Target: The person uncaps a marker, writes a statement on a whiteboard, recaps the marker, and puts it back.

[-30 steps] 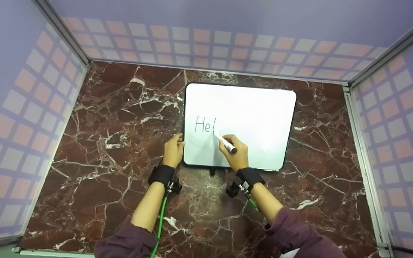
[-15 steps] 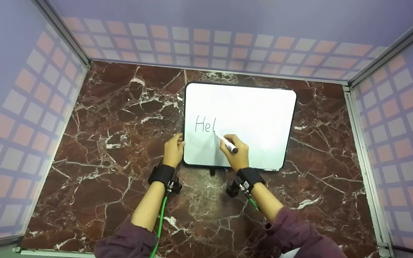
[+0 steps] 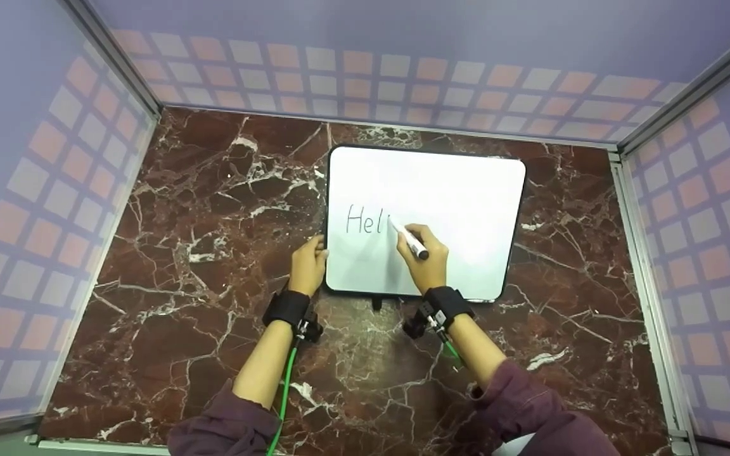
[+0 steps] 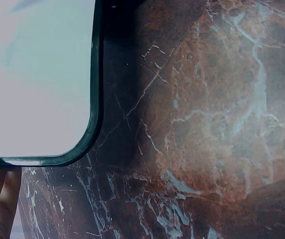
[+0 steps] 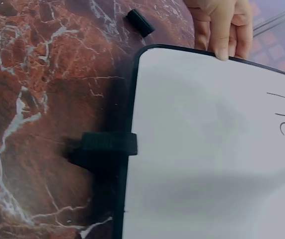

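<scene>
A whiteboard [image 3: 454,266] with a thin black frame lies on the marbled table, with "Hel" [image 3: 364,220] in black handwriting on its left part. My right hand [image 3: 427,253] pinches a white marker [image 3: 411,240] with a dark rear end, its tip at the board just right of the letters. A faint short stroke shows by the tip. At the board's left edge my left hand [image 3: 307,263] holds the frame. In the right wrist view that hand's thumb [image 5: 222,42] lies on the board's face, the other fingers behind the rim. Fingers [image 4: 3,199] also show at the rim in the left wrist view.
A black tab [image 3: 376,303] sticks out from the board's near edge. Near the board's corner is a small black cylinder [image 5: 140,23]. Both wrists wear black bands with cameras, and a green cable [image 3: 286,392] runs along the left forearm. Tile-patterned walls [image 3: 377,82] surround the table [image 3: 213,342].
The right hand and marker have moved slightly right and away from the body, off the finished "l". A faint mark now appears beside it. The left hand stays at the board's edge.
</scene>
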Motion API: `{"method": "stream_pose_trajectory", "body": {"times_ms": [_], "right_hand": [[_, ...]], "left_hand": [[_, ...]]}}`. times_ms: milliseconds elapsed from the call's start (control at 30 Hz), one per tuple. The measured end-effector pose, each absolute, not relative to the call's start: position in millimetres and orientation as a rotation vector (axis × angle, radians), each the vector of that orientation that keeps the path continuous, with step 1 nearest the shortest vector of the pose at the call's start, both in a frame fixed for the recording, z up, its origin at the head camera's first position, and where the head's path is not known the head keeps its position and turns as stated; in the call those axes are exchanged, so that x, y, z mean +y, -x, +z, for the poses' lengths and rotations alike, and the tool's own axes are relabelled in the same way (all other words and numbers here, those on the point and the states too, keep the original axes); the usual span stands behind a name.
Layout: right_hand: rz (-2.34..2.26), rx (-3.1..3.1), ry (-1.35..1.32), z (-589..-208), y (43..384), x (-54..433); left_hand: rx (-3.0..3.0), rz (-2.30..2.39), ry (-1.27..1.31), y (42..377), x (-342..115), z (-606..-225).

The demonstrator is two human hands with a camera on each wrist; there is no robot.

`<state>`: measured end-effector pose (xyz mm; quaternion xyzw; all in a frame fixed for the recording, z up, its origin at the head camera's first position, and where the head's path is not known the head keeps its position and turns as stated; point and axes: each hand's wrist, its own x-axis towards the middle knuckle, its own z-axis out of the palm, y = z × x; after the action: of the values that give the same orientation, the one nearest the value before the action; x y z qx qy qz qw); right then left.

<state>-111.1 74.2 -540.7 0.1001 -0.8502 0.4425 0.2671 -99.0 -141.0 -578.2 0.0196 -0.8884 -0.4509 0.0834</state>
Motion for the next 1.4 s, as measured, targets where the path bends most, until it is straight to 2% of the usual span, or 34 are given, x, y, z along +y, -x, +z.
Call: {"method": "stream_pose_trajectory", "body": {"times_ms": [767,1400], "right_hand": [[1.258,-2.344,-0.204,-533,117,73],[1.229,-2.335,-0.243,-544,104,72]], "left_hand": [[-2.661,-1.34,-0.059,99,-141,-579],[-2.658,-1.329,-0.059,100,-142,-579]]}}
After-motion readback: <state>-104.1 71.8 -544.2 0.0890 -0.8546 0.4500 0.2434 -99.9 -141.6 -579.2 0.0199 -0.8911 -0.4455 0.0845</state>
